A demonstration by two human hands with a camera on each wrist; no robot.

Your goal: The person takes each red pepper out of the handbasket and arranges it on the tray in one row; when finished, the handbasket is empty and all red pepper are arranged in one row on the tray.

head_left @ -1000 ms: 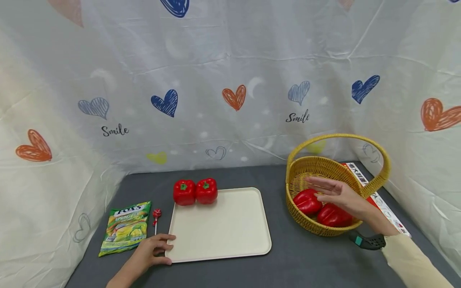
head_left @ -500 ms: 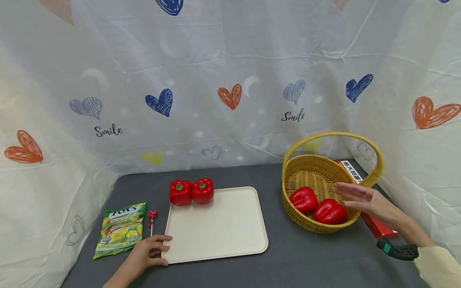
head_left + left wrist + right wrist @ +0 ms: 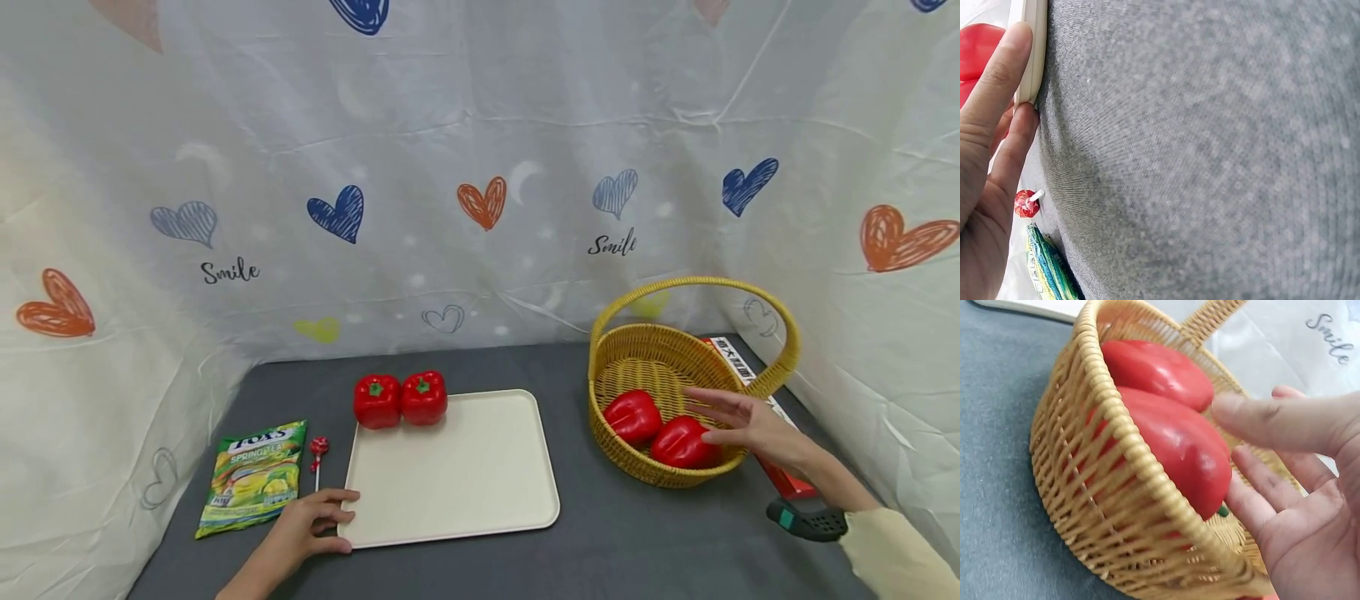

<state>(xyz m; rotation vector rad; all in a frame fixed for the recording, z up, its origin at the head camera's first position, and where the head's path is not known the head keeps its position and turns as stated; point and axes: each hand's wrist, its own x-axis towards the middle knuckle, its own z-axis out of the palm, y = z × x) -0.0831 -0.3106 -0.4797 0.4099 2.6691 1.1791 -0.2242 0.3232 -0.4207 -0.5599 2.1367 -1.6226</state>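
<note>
While L hand (image 3: 306, 527) is touching the tray (image 3: 457, 475) at its near-L corner, thumb & fingers apart, R hand (image 3: 757, 425) is reaching over the basket (image 3: 633, 360) (yellow wicker), fingers spread, beside two red peppers (image 3: 684, 443) lying inside.

the right hand (image 3: 761, 429) has edged back leftward over the basket (image 3: 648, 371).

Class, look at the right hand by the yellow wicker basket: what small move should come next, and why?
Probably the right hand should close on the glossy red bell pepper nearest it: thumb and fingers are spread beside that pepper in the yellow wicker basket, not gripping it, while the left hand pinches the edge of the cream rectangular tray.
</note>
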